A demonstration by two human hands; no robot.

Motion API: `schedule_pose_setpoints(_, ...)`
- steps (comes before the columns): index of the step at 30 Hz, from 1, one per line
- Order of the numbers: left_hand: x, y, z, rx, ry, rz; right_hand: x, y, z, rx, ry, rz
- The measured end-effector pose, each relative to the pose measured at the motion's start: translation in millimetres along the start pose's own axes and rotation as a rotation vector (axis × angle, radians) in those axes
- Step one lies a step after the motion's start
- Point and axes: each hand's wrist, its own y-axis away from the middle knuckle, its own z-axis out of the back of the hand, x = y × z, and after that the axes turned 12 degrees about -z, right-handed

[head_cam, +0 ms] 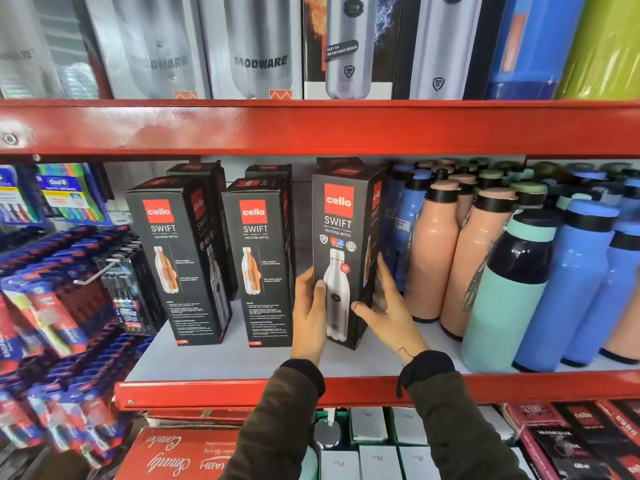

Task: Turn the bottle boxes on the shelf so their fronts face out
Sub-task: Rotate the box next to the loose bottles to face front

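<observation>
Three black Cello Swift bottle boxes stand upright in the front row of the middle shelf (214, 362). The right box (343, 216) shows its face with the large silver bottle picture. My left hand (308, 317) grips its lower left edge, thumb on the face. My right hand (388, 313) holds its lower right side, thumb on the face as well. The middle box (259, 251) and the left box (176, 251) show a text panel with a small orange cutaway bottle. More black boxes stand behind them, mostly hidden.
Peach, blue and teal bottles (512, 271) crowd the shelf just right of the held box. Hanging toothbrush packs (65, 296) fill the left. The red upper shelf beam (311, 126) hangs low above the boxes. Boxed goods lie on the level below.
</observation>
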Motion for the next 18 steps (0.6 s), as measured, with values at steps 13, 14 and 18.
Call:
schedule_pose_setpoints(13,15,2,-3,-0.056,-0.011,-0.058,-3,-12,-8,0.043,0.138,-0.029)
schedule_pose_setpoints(14,16,3,-3,-0.052,-0.022,-0.058,-5,-13,-8,0.041,0.144,-0.033)
schedule_pose_setpoints(18,20,3,-3,-0.035,-0.083,-0.066,-10,-13,-9,-0.006,0.171,-0.03)
